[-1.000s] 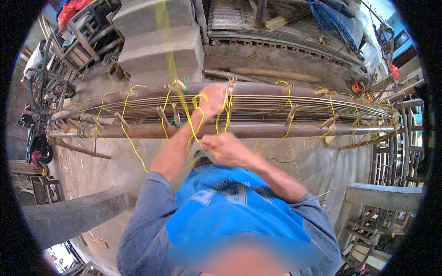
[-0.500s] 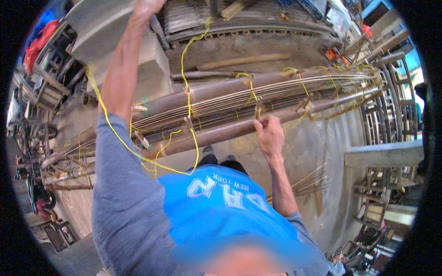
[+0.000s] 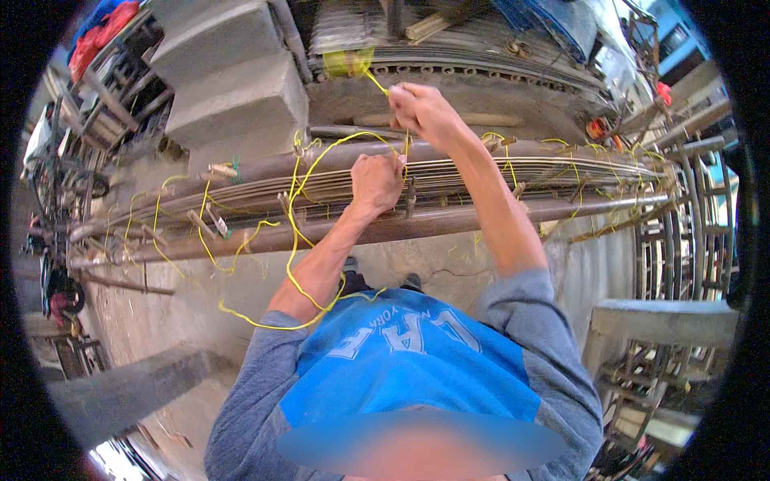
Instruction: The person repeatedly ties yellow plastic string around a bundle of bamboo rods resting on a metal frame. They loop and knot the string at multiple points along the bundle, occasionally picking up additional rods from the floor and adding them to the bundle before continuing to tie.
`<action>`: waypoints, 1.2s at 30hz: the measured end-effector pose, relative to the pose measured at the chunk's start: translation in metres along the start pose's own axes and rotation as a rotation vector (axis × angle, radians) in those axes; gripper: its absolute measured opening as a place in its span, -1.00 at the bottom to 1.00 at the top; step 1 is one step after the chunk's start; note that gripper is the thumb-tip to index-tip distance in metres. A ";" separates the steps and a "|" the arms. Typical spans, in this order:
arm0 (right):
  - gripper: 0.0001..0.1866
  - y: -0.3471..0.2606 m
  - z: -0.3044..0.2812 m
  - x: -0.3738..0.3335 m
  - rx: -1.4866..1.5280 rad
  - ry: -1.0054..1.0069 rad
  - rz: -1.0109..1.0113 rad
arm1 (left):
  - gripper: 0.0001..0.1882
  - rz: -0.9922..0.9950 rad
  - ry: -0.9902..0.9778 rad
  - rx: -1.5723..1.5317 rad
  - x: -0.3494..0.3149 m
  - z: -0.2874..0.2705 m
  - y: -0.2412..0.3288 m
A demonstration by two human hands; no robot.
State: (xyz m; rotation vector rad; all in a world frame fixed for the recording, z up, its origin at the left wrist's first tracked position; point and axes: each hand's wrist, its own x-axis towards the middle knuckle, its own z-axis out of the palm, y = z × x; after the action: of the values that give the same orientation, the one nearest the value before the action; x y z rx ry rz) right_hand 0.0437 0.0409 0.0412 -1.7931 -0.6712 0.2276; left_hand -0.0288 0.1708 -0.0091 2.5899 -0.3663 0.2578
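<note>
In front of me two long dark poles point(image 3: 473, 220) run across, with a bundle of thin rods point(image 3: 337, 190) between them. Short wooden pegs and yellow cord ties hold along their length. My left hand point(image 3: 375, 184) is closed over the rods, pinching the yellow cord point(image 3: 353, 136) near an upright wooden peg point(image 3: 411, 196). Farther out, my right hand point(image 3: 425, 116) is closed on the cord too, above the far pole. From there a stretch of cord runs up to a blurred yellow patch. A loose loop hangs over my left forearm.
Concrete steps point(image 3: 233, 88) rise beyond the poles at the left. A stack of long grey pipes or sheets point(image 3: 473, 64) lies at the back. Right of me stands a concrete ledge point(image 3: 666, 325), with wooden racks point(image 3: 698, 216) behind it.
My left hand has come down from the far upper left to the rods. My right hand has left the near pole and moved up and away to the far pole, now gripping the cord.
</note>
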 end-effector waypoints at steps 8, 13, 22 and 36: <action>-0.92 0.006 0.089 -0.132 -0.531 -0.088 -0.482 | -0.66 0.059 -0.122 -0.685 0.099 -0.009 -0.016; -0.85 -0.005 0.054 -0.150 -0.422 0.005 -0.535 | -0.80 -0.020 -0.698 -0.210 0.145 0.016 -0.031; -0.71 -0.029 -0.083 -0.174 -0.488 0.592 0.215 | -0.79 0.363 -0.500 -0.007 0.081 0.019 0.143; -0.97 -0.003 -0.086 -0.199 -0.701 -0.223 -0.281 | -0.59 0.034 -0.351 -0.012 0.088 0.052 0.146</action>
State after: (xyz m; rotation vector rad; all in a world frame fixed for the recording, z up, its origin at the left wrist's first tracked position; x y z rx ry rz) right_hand -0.0791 -0.1371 0.0370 -2.3189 -1.2635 -0.0092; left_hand 0.0161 0.0041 0.0354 2.6157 -0.5331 -0.1917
